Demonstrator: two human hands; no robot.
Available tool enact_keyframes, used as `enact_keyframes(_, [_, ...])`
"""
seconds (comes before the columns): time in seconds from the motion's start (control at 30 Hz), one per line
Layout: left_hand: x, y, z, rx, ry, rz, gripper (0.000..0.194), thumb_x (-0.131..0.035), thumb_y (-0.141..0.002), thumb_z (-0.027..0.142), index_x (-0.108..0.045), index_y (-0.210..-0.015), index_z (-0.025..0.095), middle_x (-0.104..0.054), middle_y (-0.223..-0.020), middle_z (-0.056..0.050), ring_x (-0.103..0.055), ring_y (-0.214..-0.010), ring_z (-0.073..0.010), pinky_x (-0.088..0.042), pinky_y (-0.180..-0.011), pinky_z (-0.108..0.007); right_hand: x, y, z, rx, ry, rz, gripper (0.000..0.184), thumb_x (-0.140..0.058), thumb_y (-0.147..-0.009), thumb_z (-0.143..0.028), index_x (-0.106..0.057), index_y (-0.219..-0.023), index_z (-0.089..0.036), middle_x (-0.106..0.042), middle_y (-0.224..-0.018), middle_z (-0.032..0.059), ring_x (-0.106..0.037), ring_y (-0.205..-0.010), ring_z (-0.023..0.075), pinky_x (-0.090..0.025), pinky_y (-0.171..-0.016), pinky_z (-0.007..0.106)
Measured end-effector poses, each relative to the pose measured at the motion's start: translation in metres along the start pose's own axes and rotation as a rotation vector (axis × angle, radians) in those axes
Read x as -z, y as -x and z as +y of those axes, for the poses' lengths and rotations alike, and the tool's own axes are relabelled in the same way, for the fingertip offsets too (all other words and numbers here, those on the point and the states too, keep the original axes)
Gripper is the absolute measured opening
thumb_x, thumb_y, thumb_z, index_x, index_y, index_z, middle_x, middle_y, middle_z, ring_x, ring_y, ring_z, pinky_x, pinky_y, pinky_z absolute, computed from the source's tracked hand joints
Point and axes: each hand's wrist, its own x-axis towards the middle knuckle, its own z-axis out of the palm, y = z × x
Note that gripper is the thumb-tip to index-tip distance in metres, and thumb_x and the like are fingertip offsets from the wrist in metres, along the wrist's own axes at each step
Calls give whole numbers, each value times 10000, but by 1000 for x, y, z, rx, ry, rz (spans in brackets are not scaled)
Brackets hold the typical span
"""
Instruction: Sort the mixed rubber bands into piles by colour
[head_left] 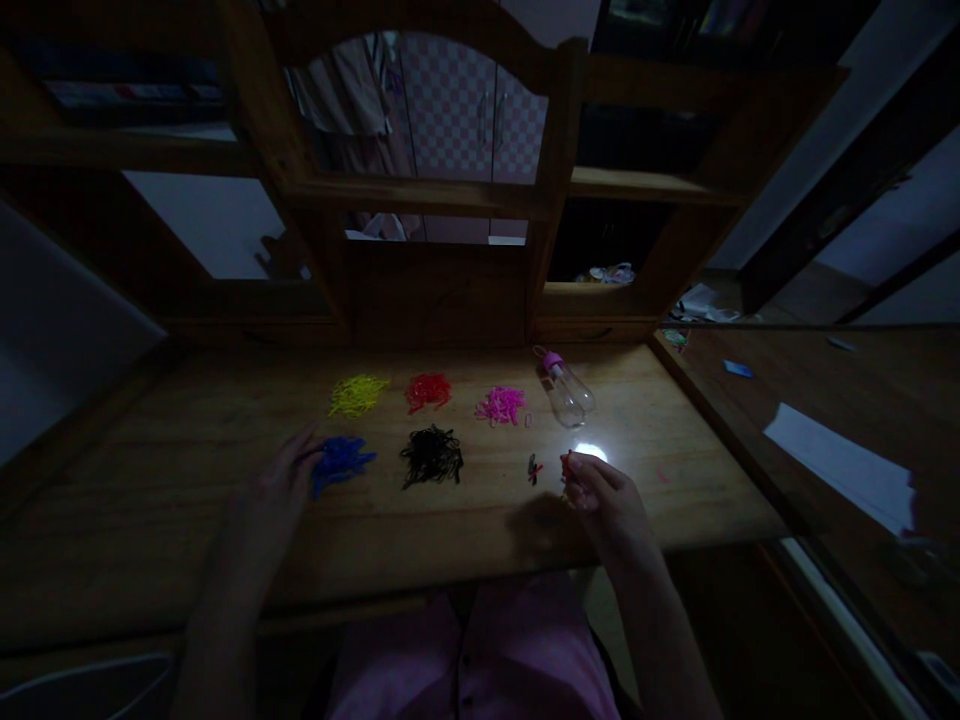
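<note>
At the left, my left hand [274, 485] is at the edge of a pile of blue paper clips [341, 462]. Its fingers look slightly apart, with no clip plainly visible in them, though dim light and blur hide detail. My right hand [600, 490] is closed in a pinch on small red clips [568, 464], and something paler shows below them. Just left of that hand lies a small group of dark and red clips [534, 469]. A pile of black clips [432, 457] sits between the two hands.
Yellow clips [358, 396], red clips [428, 391] and pink clips [501, 405] form piles farther back on the wooden desk [480, 530]. A clear bulb-shaped bottle with a pink cap [568, 390] lies behind my right hand. Wooden shelving [442, 195] rises at the back; white paper [844, 465] lies right.
</note>
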Motion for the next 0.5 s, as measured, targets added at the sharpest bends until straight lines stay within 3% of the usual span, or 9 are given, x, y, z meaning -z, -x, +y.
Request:
enact_keyframes(0.1, [-8, -3, -11, -81, 58, 20, 410, -431, -965, 392, -517, -1348, 273, -600, -1354, -44, -598, -1186, -275, -454, -1026, -448, 5, 1, -8, 142, 270, 59, 206, -803, -726, -347, -759, -811, -165, -620, -594, -6, -538, -527, 93, -433, -507, 210])
enact_keyframes(0.2, [-10, -1, -7, -132, 89, 67, 425, -440, -956, 430, -523, -1337, 263, -586, -1365, -51, -561, -1233, -272, -413, -1075, -449, 6, 3, -20, 279, 491, 85, 197, -777, -753, -349, -751, -804, -160, -643, -586, 5, -587, -545, 122, -474, -548, 235])
enact_keyframes(0.4, [-3, 15, 34, -181, 189, 192, 362, -430, -967, 434, -581, -1253, 271, -618, -1299, -44, -570, -1209, -255, -418, -1071, -432, 13, 0, -32, 341, 644, 55, 202, -739, -782, -360, -732, -813, -161, -659, -614, 13, -607, -558, 140, -488, -555, 245])
enact_keyframes(0.5, [-8, 33, 63, -241, 255, 169, 310, -457, -969, 396, -602, -1217, 277, -638, -1256, -29, -592, -1170, -231, -430, -1057, -401, 18, -4, -30, 312, 637, 11, 215, -722, -798, -376, -712, -811, -161, -658, -637, 14, -605, -571, 135, -489, -562, 239])
